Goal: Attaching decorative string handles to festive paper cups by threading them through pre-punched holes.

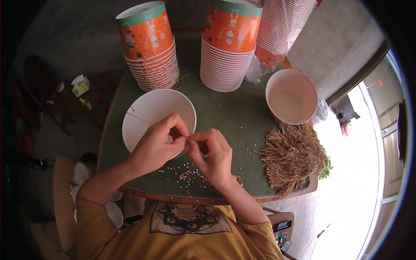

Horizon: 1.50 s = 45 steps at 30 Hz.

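A white paper bucket [138, 105] lies tilted in front of me, its mouth toward me. Thin brown string [141, 118] runs from a hole in its left rim across the inside toward my fingers. At the bucket's right rim, my left hand [164, 136] is closed in a pinch on the string. My right hand [212, 154] pinches right beside it, its fingertips meeting those of the left. What lies between the fingertips is small and partly hidden. Small round orange and white paper dots [186, 175] are scattered on the green tabletop [229, 115] below my hands.
Two stacks of orange printed paper buckets [151, 65] [227, 65] stand at the back, with a plastic-wrapped stack [288, 26] behind. At the right are another white-lined bucket [291, 97] and a heap of brown strings [294, 158]. A tissue pack [80, 85] sits far left.
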Each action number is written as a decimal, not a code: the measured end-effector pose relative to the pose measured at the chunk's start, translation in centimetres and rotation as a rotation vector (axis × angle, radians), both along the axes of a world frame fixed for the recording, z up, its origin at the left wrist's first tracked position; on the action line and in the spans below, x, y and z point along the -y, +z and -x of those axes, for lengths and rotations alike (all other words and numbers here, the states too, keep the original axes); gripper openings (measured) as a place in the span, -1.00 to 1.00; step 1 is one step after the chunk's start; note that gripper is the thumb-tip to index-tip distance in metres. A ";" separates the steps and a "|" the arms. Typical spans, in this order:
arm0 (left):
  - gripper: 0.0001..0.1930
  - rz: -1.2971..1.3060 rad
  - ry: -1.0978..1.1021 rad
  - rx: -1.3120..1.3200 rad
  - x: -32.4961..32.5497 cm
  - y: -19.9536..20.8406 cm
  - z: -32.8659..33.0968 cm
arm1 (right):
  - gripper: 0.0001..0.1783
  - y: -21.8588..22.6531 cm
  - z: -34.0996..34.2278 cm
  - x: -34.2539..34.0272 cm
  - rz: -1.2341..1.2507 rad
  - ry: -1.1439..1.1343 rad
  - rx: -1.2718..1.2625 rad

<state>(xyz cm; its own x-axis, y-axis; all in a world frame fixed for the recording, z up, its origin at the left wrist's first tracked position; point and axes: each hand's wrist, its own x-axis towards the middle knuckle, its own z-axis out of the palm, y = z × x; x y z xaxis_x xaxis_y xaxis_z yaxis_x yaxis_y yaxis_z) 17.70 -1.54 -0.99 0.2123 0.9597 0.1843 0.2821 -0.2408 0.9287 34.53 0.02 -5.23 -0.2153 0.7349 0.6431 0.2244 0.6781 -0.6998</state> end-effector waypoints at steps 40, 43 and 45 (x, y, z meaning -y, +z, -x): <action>-0.67 0.125 -0.061 0.023 0.4 0.5 -0.3 | -0.76 0.4 -1.0 -0.6 -0.067 0.039 0.114; -0.69 0.043 -0.093 -0.061 0.6 0.6 -0.5 | -0.85 0.4 -1.0 -0.2 0.200 0.120 -0.025; -0.70 0.045 -0.087 -0.118 0.7 1.1 -0.5 | -0.93 0.3 -1.0 0.0 0.435 0.194 -0.217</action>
<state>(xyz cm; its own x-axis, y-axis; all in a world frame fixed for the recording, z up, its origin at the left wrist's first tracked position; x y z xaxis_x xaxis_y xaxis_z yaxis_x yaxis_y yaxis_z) 18.17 -2.23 0.11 0.3123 0.9435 0.1108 0.3696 -0.2281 0.9008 35.55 -0.02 -4.89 -0.2699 0.9038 0.3322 -0.0580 0.3292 -0.9425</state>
